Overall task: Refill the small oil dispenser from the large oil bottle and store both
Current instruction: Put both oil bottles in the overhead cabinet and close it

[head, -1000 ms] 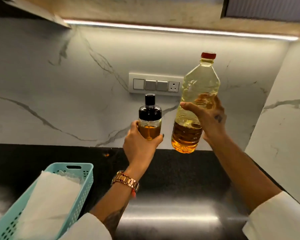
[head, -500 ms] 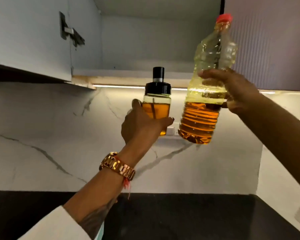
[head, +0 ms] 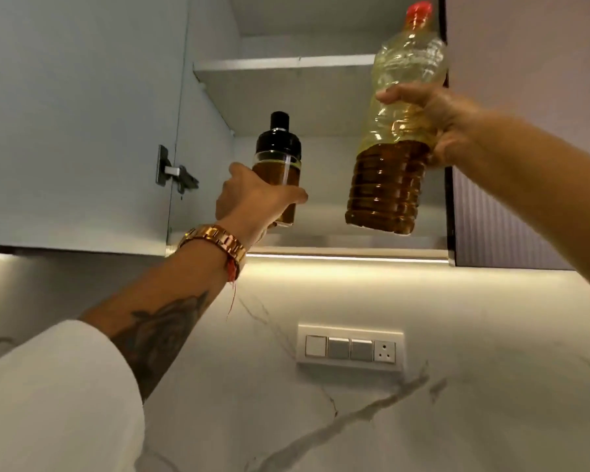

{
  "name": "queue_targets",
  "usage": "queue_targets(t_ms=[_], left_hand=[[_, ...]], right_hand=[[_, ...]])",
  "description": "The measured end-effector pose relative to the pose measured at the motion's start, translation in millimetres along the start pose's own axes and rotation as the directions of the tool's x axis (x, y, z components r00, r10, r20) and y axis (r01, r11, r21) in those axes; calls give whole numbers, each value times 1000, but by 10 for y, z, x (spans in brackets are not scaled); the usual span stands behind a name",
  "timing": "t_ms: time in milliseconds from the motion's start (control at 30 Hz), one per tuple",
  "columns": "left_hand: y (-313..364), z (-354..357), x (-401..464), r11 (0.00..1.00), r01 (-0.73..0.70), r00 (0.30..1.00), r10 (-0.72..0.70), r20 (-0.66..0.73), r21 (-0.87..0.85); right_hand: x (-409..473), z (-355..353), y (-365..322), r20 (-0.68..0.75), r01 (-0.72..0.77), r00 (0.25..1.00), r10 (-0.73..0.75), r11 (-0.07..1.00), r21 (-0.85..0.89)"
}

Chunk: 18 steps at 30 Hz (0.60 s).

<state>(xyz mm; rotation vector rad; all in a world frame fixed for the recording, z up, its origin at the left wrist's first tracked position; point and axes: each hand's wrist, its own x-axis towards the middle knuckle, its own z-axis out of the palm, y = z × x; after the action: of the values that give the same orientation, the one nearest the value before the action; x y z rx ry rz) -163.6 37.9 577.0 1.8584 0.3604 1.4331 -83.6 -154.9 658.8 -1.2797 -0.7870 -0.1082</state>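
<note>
My left hand (head: pixel 252 199) grips the small oil dispenser (head: pixel 278 158), a clear jar with a black cap, filled with amber oil. It is held upright just above the front edge of the open wall cabinet's bottom shelf (head: pixel 348 240). My right hand (head: pixel 436 120) holds the large oil bottle (head: pixel 394 165) by its middle. That bottle is clear plastic with a red cap, about half full, tilted slightly, its base hanging above the same shelf edge to the dispenser's right.
The cabinet door (head: pixel 75 124) stands open at the left, with its hinge (head: pixel 174 172) showing. An upper shelf (head: pixel 286 80) sits inside. A closed ribbed door (head: pixel 491 216) borders the right. Below are a light strip, a marble wall and a switch panel (head: pixel 349 347).
Both hands have lifted the dispenser and the bottle from above the counter up to the open cabinet. My view has tilted upward, so the counter and the basket are out of sight.
</note>
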Motion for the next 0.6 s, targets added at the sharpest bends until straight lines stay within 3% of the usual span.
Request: queue_targets(t_ms=[267, 600], left_hand=[[-276, 373, 669, 993, 82, 989, -91, -117, -86], [-572, 758, 1142, 974, 221, 973, -224, -50, -47]], right_hand=[[885, 262, 438, -4, -4, 1000, 4, 1000, 24], [1794, 272, 1022, -103, -19, 995, 14, 999, -44]])
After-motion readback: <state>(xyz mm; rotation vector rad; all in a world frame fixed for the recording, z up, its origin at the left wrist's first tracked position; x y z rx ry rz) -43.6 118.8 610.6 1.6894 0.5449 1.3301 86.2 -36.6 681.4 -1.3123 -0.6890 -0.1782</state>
